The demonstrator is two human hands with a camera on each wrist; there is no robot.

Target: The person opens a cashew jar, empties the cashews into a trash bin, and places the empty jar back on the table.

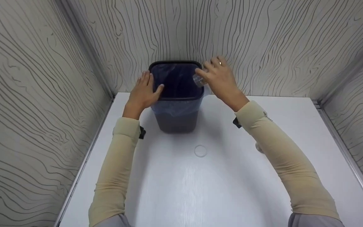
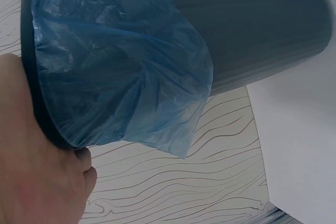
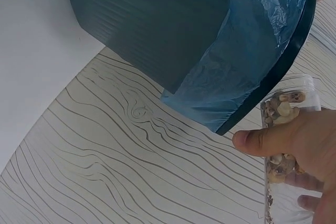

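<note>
A dark trash bin [image 1: 178, 121] lined with a blue plastic bag [image 2: 131, 77] stands at the back of the white table. My left hand [image 1: 142, 93] holds its left rim, thumb over the inner side and fingers outside. In my right hand [image 1: 221, 78] is a clear jar [image 3: 294, 90], tilted with its mouth end over the bin's right rim. Brown and cream pebble-like or shell-like pieces [image 3: 283, 108] lie inside the jar, partly hidden by the thumb and fingers. The bin's inside looks dark in the head view.
A clear round lid or ring [image 1: 200, 151] lies on the table [image 1: 181, 189] in front of the bin. Beside the right forearm a small roundish item [image 1: 259, 147] shows, partly covered by the sleeve. Wood-patterned panels [image 1: 131, 34] enclose the table at the back and sides.
</note>
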